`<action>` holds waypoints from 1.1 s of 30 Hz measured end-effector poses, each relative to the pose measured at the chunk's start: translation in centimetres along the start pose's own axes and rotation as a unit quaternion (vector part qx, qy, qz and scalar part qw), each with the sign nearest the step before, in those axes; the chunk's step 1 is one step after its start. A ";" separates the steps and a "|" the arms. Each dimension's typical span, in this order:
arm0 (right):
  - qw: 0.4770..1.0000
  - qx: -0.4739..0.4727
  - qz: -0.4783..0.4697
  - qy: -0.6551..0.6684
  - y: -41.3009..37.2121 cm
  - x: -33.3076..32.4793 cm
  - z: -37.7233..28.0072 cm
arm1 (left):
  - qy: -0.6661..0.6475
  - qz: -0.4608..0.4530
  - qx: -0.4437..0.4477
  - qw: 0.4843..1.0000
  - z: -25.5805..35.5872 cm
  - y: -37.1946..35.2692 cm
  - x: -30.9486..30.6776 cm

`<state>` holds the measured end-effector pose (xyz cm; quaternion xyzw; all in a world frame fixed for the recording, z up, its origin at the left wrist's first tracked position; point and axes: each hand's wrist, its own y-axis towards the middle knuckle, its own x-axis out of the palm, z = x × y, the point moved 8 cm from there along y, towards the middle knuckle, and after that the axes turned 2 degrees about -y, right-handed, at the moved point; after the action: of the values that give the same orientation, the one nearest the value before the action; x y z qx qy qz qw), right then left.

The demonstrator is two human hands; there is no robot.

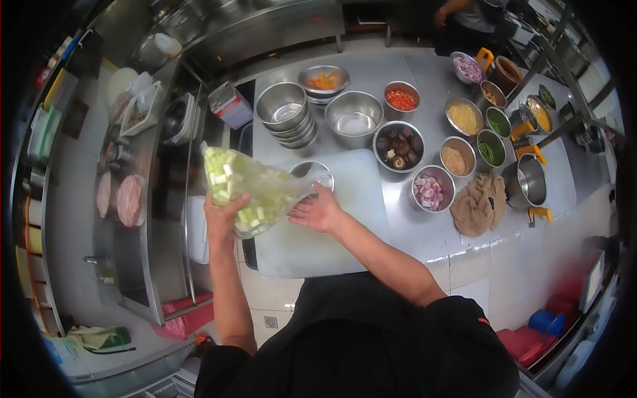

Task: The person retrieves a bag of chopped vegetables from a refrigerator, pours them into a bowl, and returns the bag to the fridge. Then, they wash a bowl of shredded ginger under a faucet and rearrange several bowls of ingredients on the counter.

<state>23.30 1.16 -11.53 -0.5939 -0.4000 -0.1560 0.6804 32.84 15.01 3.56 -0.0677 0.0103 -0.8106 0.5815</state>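
Observation:
A clear plastic bag (265, 189) of chopped pale-green vegetable pieces is held up over the left part of the white cutting board (352, 232). My left hand (224, 215) grips its full lower side, with the thumb across the plastic. At the bag's narrow right end is my right hand (317, 209), palm turned up, the plastic running between thumb and fingers. Some of those fingers are spread, and their exact hold is partly hidden. Just behind the right hand, a round metal container (317, 171) stands on the board, partly covered by the bag.
Stacked steel bowls (285, 109) and a single steel bowl (355, 116) stand behind the board. To the right are bowls of mushrooms (398, 146), chopped red pepper (402, 98) and cut shallots (430, 191), beside a brown cloth (474, 205). Another person (464, 23) stands at the far right.

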 end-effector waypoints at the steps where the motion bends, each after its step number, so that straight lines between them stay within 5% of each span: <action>1: 1.000 -0.003 -0.001 0.006 0.2 0.0 0.1 | 0.003 -0.006 -0.001 1.000 0.0 0.3 0.3; 9: 0.985 -0.048 -0.064 0.155 -2.5 2.6 1.1 | 0.031 -0.032 0.039 0.998 1.3 1.1 2.5; 18: 0.974 -0.143 -0.115 0.136 -3.9 3.7 2.0 | 0.018 -0.036 0.029 0.999 2.4 0.9 3.6; 30: 0.988 -0.062 -0.047 0.135 -4.4 2.1 5.1 | 0.016 -0.043 0.069 0.997 3.2 0.4 4.3; 33: 0.985 -0.075 -0.120 0.102 -4.4 2.6 4.9 | 0.036 -0.045 0.072 0.996 3.7 0.4 4.4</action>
<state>20.15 5.30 -6.79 -0.5718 -0.3845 -0.3257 0.6474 32.31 10.93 7.64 0.0033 -0.0299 -0.8364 0.5472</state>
